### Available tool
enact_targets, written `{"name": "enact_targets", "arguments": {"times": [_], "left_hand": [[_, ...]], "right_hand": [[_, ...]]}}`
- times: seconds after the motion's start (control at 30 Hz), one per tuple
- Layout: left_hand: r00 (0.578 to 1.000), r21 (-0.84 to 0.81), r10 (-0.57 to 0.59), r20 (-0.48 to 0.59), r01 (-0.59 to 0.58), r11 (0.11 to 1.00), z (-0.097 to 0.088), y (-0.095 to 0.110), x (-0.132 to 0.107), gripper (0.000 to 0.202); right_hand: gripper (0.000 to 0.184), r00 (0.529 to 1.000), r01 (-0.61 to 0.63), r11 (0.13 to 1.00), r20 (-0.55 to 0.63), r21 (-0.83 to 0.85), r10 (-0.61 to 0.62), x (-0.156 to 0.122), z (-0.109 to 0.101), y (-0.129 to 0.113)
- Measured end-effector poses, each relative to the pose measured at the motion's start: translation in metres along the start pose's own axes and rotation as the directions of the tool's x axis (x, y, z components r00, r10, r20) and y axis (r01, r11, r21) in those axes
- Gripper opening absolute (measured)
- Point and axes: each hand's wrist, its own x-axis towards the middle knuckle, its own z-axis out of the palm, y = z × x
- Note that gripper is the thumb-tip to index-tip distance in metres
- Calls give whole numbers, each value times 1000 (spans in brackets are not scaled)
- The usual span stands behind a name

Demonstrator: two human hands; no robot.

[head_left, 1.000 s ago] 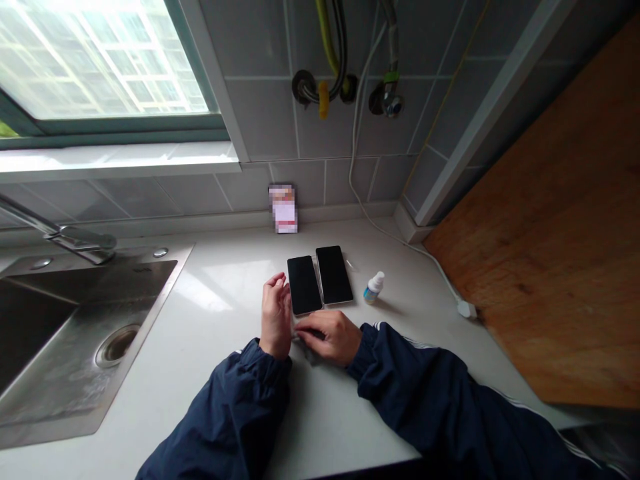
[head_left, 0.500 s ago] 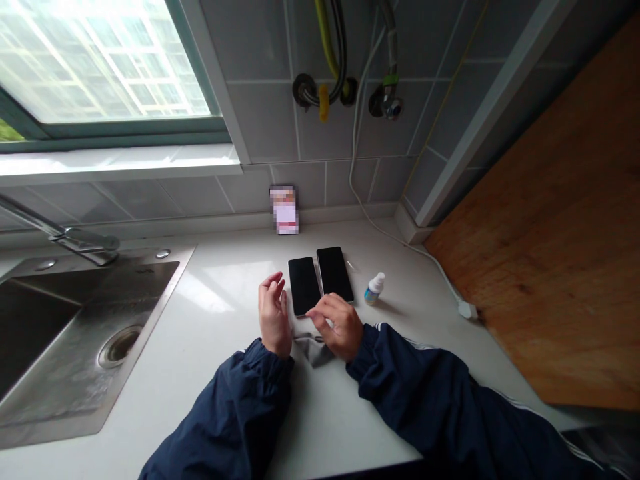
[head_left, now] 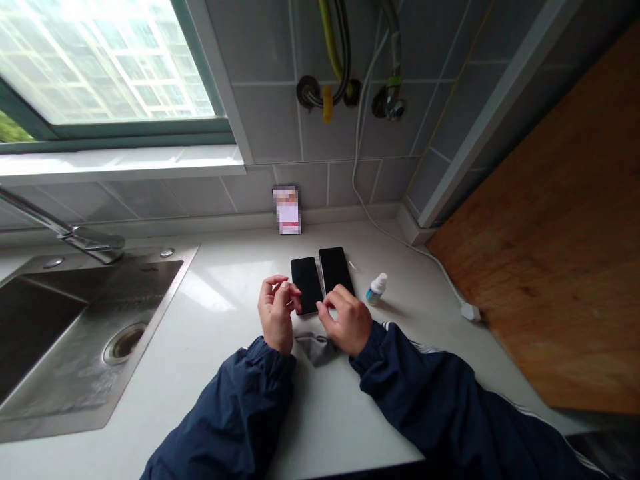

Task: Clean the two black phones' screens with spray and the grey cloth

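1. The navy sleeves (head_left: 225, 413) reach in over the front edge of the counter (head_left: 225, 313), and both hands work just in from that edge, near its middle.
2. The grey cloth (head_left: 315, 349) lies crumpled between the hands, just below the phones, and neither hand appears to hold it.
3. The left hand (head_left: 275, 317) is raised beside the left phone (head_left: 307, 285), its grip pressed together at the fingertips (head_left: 293, 291). Whether it pinches anything is too small to tell.
4. The right hand (head_left: 347, 323) curls over the near end of the right phone (head_left: 336, 272), its fingers on the glass, though I cannot tell if the grip holds anything.
5. The phones lie side by side, face up, their long edges almost touching.
6. The small bottle (head_left: 376, 289) stands just right of them; beyond it runs a white cord (head_left: 425, 250).
7. Open counter lies left of the hands, up to the sink (head_left: 154, 327), and right of them, past the bottle. Behind the phones, a blurred card (head_left: 287, 211) leans on the back wall.
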Motion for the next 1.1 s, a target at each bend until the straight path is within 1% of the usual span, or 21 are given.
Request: {"name": "enact_targets", "arguments": {"times": [0.1, 0.13, 0.27, 0.33, 0.43, 0.53, 0.6, 0.7, 0.83, 0.93, 1.0, 1.1], "left_hand": [[999, -32, -35, -33, 34, 999, -1, 1, 4, 19], [997, -50, -60, -46, 57, 997, -2, 1, 6, 18], [986, -110, -146, -83, 136, 985, -4, 2, 10, 18], [979, -127, -182, -91, 169, 977, -5, 2, 11, 21], [962, -170, -259, -89, 242, 955, -5, 1, 12, 27], [945, -204, -315, -91, 292, 934, -6, 0, 13, 31], [939, -210, -330, -96, 305, 929, -6, 0, 14, 31], [937, -205, -336, -99, 311, 928, -7, -2, 14, 30], [938, -187, -333, -100, 311, 932, -7, -4, 15, 29], [938, -166, -333, -99, 314, 935, -8, -5, 15, 29], [938, -152, -333, -96, 317, 936, -8, -5, 16, 29], [939, -138, -331, -92, 317, 938, -8, -5, 15, 31]], "right_hand": [[8, 1000, -12, 999, -19, -30, 12, 3, -4, 0], [9, 1000, -8, 999, -24, -37, 8, 4, -4, 1], [39, 998, 3, 995, -62, -99, -9, 4, 4, 11], [51, 998, -30, 992, -61, -123, 23, 3, 11, 19], [62, 994, -102, 989, -38, -109, 99, 1, 19, 30], [69, 992, -123, 988, -25, -94, 121, 1, 22, 35], [69, 993, -118, 989, -25, -91, 116, 2, 22, 36], [64, 992, -122, 989, -38, -86, 119, 4, 21, 38], [58, 982, -166, 985, -94, -38, 162, 8, 19, 42], [53, 976, -185, 983, -115, -3, 183, 10, 19, 45], [55, 974, -189, 982, -125, 11, 189, 11, 20, 47], [66, 969, -197, 980, -142, 40, 201, 13, 22, 52]]}}
